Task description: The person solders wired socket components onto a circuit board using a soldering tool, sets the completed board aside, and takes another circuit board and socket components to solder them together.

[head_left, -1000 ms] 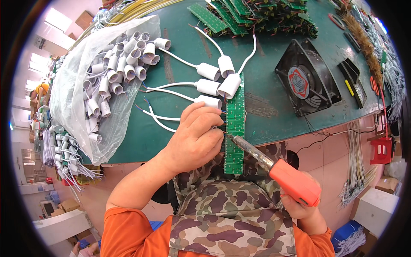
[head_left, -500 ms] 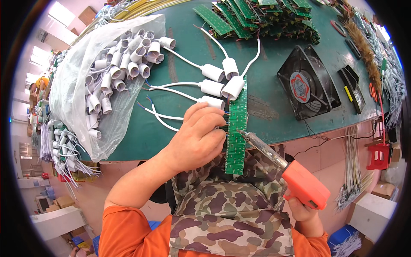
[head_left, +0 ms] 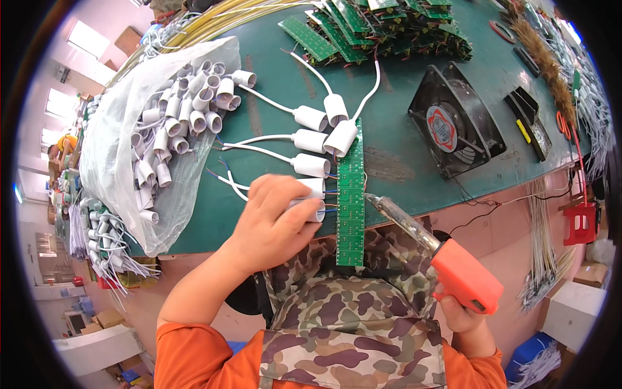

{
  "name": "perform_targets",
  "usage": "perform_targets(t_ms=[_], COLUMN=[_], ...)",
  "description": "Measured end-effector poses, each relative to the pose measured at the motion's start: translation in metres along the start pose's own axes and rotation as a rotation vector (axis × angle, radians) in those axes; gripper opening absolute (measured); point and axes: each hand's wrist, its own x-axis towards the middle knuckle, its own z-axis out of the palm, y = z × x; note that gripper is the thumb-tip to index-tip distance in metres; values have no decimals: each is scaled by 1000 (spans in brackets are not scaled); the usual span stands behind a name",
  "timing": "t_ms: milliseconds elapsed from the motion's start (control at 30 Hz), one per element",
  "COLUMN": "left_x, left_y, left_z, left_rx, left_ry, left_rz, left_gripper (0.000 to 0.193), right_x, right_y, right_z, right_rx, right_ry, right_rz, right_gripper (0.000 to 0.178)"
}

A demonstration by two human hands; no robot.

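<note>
My left hand, fingers curled, is around the nearest white lamp holder; part of that holder is hidden. Another lamp holder lies just beyond my fingers. Thin wires run from the holders to the left edge of a long green circuit board, whose near end projects over the table edge. More white lamp holders with cables lie along the board's far part. Gripped in my right hand is a soldering iron with an orange-red handle, its tip close to the board's right edge.
Many white lamp holders fill a clear plastic bag at the left. Stacked green circuit boards sit at the back. A black fan and a black tray stand on the green table at the right.
My left hand has drawn back leftward from the board to the nearest lamp holder, uncovering two holders and their wires. The soldering iron's tip has come off the board, slightly to its right.
</note>
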Motion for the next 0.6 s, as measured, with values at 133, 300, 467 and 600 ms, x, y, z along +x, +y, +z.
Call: perform_targets(t_ms=[133,300,467,600], left_x=[-1,34,72,72], left_y=[-6,15,17,-5], left_z=[-16,-48,-46,-27], left_rx=[135,245,305,222], left_ry=[-106,-405,-416,-270], left_rz=[52,135,355,430], left_gripper=[55,40,27,20], right_x=[-5,-8,-2,-13], right_y=[12,16,15,15], right_z=[-15,-20,-17,-19], right_rx=[162,37,75,106], right_ry=[-83,-53,46,52], right_rz=[-9,-69,-159,-70], right_gripper=[40,45,49,50])
